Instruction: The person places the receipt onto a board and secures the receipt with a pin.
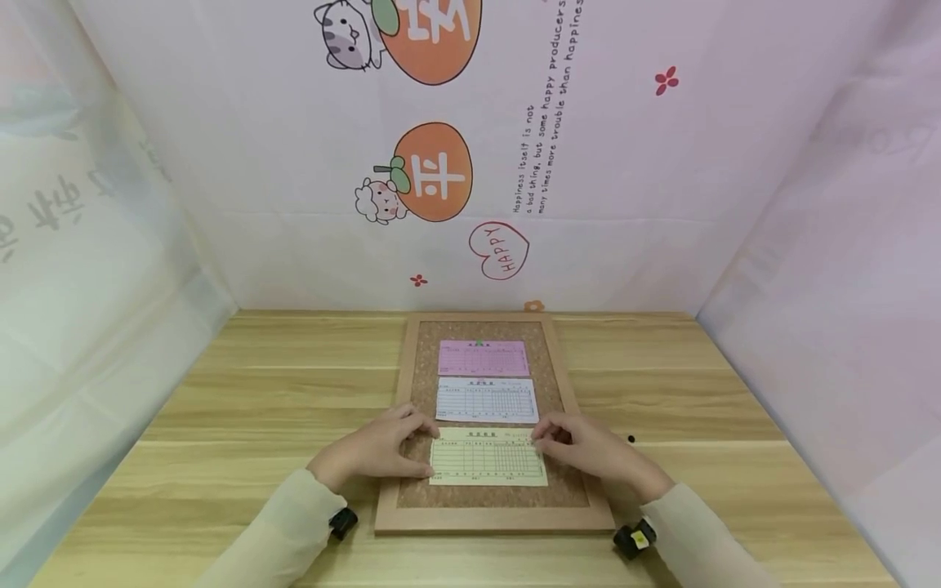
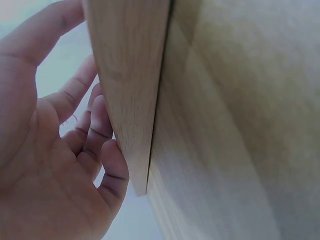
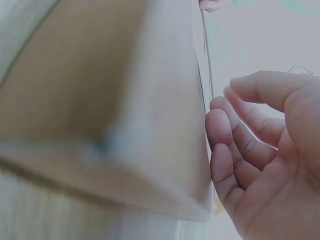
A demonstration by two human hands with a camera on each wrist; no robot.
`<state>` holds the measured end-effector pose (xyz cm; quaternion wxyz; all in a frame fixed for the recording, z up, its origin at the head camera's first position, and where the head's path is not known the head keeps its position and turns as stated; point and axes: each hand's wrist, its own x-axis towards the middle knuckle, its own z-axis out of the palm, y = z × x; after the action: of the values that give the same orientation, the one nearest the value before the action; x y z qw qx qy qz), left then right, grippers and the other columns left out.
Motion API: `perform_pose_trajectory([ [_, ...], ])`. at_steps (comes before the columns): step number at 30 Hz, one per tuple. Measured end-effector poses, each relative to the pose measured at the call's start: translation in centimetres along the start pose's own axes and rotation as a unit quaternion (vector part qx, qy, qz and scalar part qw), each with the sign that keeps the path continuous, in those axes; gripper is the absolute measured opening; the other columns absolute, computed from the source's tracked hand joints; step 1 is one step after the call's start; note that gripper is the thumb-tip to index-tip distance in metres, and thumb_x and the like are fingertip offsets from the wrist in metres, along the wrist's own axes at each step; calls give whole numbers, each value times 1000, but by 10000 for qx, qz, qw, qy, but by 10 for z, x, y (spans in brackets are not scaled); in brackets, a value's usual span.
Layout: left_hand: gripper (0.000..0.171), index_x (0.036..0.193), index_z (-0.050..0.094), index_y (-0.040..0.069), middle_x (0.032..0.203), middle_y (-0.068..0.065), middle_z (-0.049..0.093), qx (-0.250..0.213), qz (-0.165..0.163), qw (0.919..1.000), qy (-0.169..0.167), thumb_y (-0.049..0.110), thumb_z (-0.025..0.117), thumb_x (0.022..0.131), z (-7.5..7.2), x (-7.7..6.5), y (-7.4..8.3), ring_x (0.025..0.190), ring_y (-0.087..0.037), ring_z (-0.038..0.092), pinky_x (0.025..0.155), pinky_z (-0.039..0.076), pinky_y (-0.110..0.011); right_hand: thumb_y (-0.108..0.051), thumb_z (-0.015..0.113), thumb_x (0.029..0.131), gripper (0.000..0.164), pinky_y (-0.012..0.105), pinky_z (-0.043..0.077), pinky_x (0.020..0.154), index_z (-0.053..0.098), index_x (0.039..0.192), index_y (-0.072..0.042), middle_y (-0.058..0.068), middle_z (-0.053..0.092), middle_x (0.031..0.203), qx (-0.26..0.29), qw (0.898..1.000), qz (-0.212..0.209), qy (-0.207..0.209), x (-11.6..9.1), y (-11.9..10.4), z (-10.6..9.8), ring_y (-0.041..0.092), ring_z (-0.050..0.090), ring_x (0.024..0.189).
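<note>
A yellow printed slip (image 1: pixel 485 457) lies on the lower part of a wood-framed corkboard (image 1: pixel 494 518). At its left edge is my left hand (image 1: pixel 382 445), thumb and index finger spread apart and touching the paper near the two corners. My right hand (image 1: pixel 588 451) is at the slip's upper right corner, its thumb and index fingertips close together on the edge. Loosely bent fingers (image 3: pixel 220 127) show in the right wrist view beside the board's side. Above the yellow slip lie a white slip (image 1: pixel 485 402) and a pink slip (image 1: pixel 483 359), with a small green dot at the pink one's top edge.
The corkboard rests on a wood-grain table (image 1: pixel 279 384). A small black object (image 1: pixel 631 439) lies on the table right of the board, beside my right wrist. Printed white cloth (image 1: pixel 610 245) encloses the table at the back and both sides.
</note>
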<state>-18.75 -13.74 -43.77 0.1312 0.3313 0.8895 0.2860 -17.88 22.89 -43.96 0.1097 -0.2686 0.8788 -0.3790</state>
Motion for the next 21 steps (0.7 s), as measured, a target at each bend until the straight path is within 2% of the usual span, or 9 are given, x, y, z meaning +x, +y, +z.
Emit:
perform_pose_trajectory([
  [4, 50, 126, 59, 17, 122, 3, 49, 6, -16, 10000, 0, 41, 79, 86, -1, 1, -1, 115, -21, 47, 99, 42, -49, -23, 63, 101, 13, 26, 46, 63, 68, 107, -12, -3, 62, 89, -46, 9999, -25, 100, -1, 1, -6, 13, 53, 76],
  [11, 50, 126, 59, 17, 122, 2, 49, -35, -33, 10000, -43, 40, 79, 87, -2, 1, -1, 113, -20, 47, 98, 42, -48, -21, 60, 102, 18, 29, 51, 72, 69, 111, -9, 0, 65, 96, -190, 9997, 11, 142, -8, 8, -22, 15, 58, 86],
  [21, 50, 126, 60, 17, 122, 2, 49, -55, -8, 10000, -50, 41, 79, 86, -1, 1, -1, 113, -20, 46, 98, 42, -48, -17, 58, 103, 21, 30, 53, 70, 68, 114, -3, 7, 66, 99, -10, 9993, 26, 374, -23, 25, -44, 21, 61, 84],
])
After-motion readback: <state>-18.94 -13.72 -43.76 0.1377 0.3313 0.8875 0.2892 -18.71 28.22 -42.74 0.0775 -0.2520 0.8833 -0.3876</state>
